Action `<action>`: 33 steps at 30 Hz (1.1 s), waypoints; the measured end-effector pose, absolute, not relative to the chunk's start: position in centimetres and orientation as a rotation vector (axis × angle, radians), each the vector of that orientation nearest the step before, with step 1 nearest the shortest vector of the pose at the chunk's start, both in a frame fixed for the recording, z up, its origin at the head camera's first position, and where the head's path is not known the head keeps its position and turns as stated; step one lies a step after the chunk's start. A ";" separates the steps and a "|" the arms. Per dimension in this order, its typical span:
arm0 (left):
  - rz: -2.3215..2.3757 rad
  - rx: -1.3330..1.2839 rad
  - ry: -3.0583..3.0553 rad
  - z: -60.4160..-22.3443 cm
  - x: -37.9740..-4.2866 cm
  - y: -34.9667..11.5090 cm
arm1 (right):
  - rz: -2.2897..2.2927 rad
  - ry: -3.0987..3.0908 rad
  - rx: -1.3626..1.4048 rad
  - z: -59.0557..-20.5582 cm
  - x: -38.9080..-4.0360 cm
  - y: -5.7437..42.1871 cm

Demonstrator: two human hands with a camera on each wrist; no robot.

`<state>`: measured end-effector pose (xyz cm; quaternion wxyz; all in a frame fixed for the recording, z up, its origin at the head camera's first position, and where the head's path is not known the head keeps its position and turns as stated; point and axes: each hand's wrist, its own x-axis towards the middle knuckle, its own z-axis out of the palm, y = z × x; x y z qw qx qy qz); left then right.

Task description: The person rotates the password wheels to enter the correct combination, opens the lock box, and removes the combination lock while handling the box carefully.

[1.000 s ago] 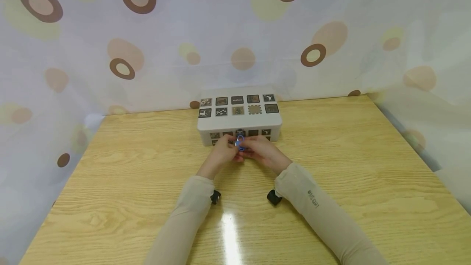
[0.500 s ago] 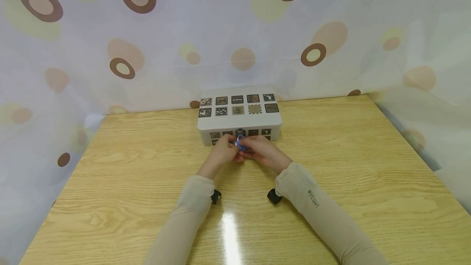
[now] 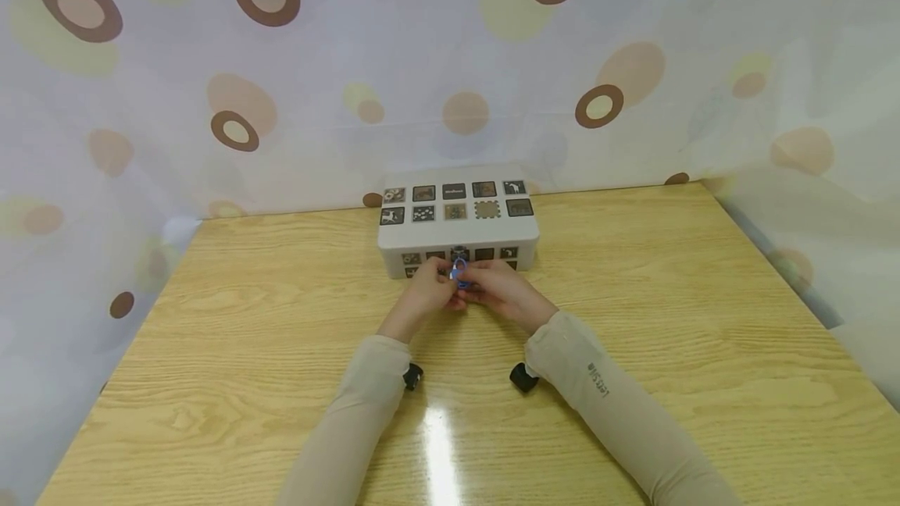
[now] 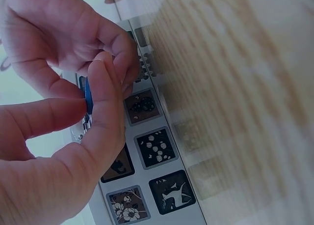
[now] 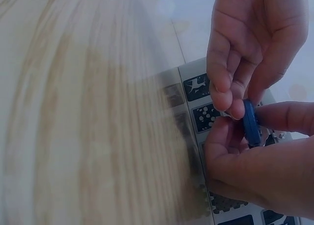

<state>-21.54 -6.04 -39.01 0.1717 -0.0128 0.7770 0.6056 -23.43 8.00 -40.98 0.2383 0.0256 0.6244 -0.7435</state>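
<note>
A small blue padlock (image 3: 459, 275) with a looped shackle is at the front of a white box, just below its metal latch (image 3: 458, 251). Whether the loop passes through the latch is too small to tell. My left hand (image 3: 424, 293) pinches the padlock from the left between thumb and fingers. From the right, my right hand (image 3: 508, 290) pinches it too. In the right wrist view the padlock (image 5: 251, 124) shows its narrow edge between the fingers of both hands. Only a sliver of the padlock (image 4: 88, 96) shows in the left wrist view; fingers hide the rest.
The white box (image 3: 457, 236), lid down and decorated with dark square pictures, stands at the back of the wooden table (image 3: 281, 350). Directly behind it hangs a patterned curtain (image 3: 408, 115), which also runs along both sides of the table.
</note>
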 end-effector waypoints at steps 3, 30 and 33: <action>1.720 -0.031 2.208 -39.1 -21.5 -6.1 | -2.055 1.686 0.102 -40.9 -23.4 7.9; 1.738 -0.031 2.191 -39.0 -21.4 -6.1 | -2.052 1.708 0.076 -41.1 -23.5 7.8; 1.729 -0.037 2.198 -39.0 -21.5 -6.1 | -2.047 1.702 0.091 -41.1 -23.5 7.7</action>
